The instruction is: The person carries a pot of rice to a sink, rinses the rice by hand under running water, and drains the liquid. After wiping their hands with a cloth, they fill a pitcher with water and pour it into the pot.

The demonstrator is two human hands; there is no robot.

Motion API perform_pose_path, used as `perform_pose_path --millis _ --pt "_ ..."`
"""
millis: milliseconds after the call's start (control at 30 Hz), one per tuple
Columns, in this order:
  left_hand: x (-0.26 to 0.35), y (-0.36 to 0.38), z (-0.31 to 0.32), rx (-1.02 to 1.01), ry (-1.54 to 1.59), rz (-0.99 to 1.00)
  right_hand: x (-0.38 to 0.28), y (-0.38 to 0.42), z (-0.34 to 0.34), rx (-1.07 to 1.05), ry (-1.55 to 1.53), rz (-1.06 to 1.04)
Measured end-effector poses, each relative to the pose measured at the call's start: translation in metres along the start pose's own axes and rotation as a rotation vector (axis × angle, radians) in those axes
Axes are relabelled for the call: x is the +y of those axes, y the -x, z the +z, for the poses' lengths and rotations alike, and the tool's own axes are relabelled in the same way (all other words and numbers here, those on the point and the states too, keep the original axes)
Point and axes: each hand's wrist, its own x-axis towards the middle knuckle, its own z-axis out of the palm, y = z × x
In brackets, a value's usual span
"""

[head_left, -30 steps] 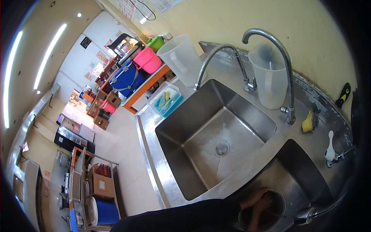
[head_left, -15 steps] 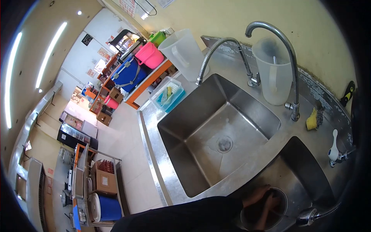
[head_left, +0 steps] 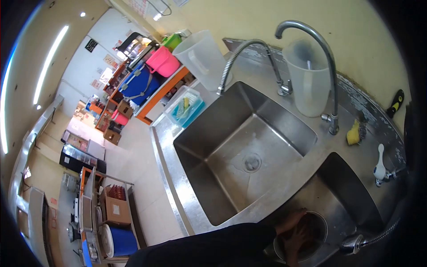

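Note:
A round metal pot (head_left: 326,232) sits in the smaller sink basin at the bottom right, its inside dark and reddish-brown. My left hand (head_left: 292,221), coming out of a dark sleeve, is closed at the pot's rim on the far left side; part of its grip is hidden. Inside the pot is my right hand (head_left: 299,238), with its fingers spread over the dark contents. What the contents are cannot be made out. Close to the pot's right side lies a metal spray head (head_left: 352,244) on a flexible hose.
The larger sink basin (head_left: 235,164) lies beyond. Around it stand a curved faucet (head_left: 331,66), a spring-hose faucet (head_left: 227,66), two translucent pitchers (head_left: 307,84) (head_left: 202,62), a yellow sponge (head_left: 353,134), a white-handled tap (head_left: 380,167) and a plastic tub (head_left: 184,107).
My right hand has moved left within the pot, and its fingers have spread. My left hand stays at the rim. The whole view has shifted slightly.

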Motion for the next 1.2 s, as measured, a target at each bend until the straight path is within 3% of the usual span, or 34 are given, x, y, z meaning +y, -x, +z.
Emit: perform_pose_path --millis 100,200,233,267,300,400,467,533,600,667,733,800,867,967,1067,1200 --pt "-0.018 -0.006 0.003 0.053 -0.057 0.059 0.045 -0.033 0.07 0.042 0.098 -0.036" --pt "-0.043 -0.011 0.014 0.091 -0.213 0.149 0.07 -0.049 0.08 0.137 0.023 -0.111" --pt "-0.044 -0.011 0.014 0.072 -0.208 0.1 0.072 -0.052 0.074 0.192 0.055 -0.124" --pt "-0.043 -0.012 0.013 0.059 -0.207 0.049 0.068 -0.058 0.05 0.046 -0.001 -0.038" --pt "-0.043 -0.011 0.013 0.091 -0.275 0.131 0.067 -0.063 0.033 -0.095 -0.065 0.041" --pt "-0.044 -0.01 0.009 0.16 -0.497 0.324 0.095 -0.058 0.042 -0.156 -0.227 0.127" --pt "-0.025 -0.005 0.008 0.148 -0.535 0.25 0.078 -0.04 -0.004 -0.302 -0.286 0.265" --pt "-0.018 -0.005 0.007 0.153 -0.559 0.246 0.065 -0.017 -0.003 0.015 -0.162 0.262" --pt "-0.022 -0.007 0.006 0.172 -0.562 0.31 0.049 -0.024 -0.011 0.199 -0.266 0.397" --pt "-0.012 -0.007 0.006 0.18 -0.581 0.287 0.056 -0.058 0.031 0.409 -0.266 0.397" --pt "-0.01 -0.008 0.008 0.207 -0.598 0.319 0.035 -0.079 0.031 0.45 -0.23 0.541" --pt "-0.011 -0.008 0.007 0.25 -0.604 0.397 0.019 -0.089 0.036 0.401 -0.285 0.523" --pt "-0.012 -0.009 0.005 0.203 -0.601 0.327 0.007 -0.089 0.031 0.267 -0.345 0.48" --pt "-0.014 -0.007 0.009 0.222 -0.612 0.281 0.0 -0.062 0.029 0.096 -0.239 0.232" --pt "-0.014 -0.006 0.007 0.2 -0.655 0.298 -0.007 -0.013 0.029 0.132 -0.155 0.067" --pt "0.002 -0.003 0.006 0.128 -0.675 0.192 0.013 0.03 0.01 -0.014 0.029 0.115"
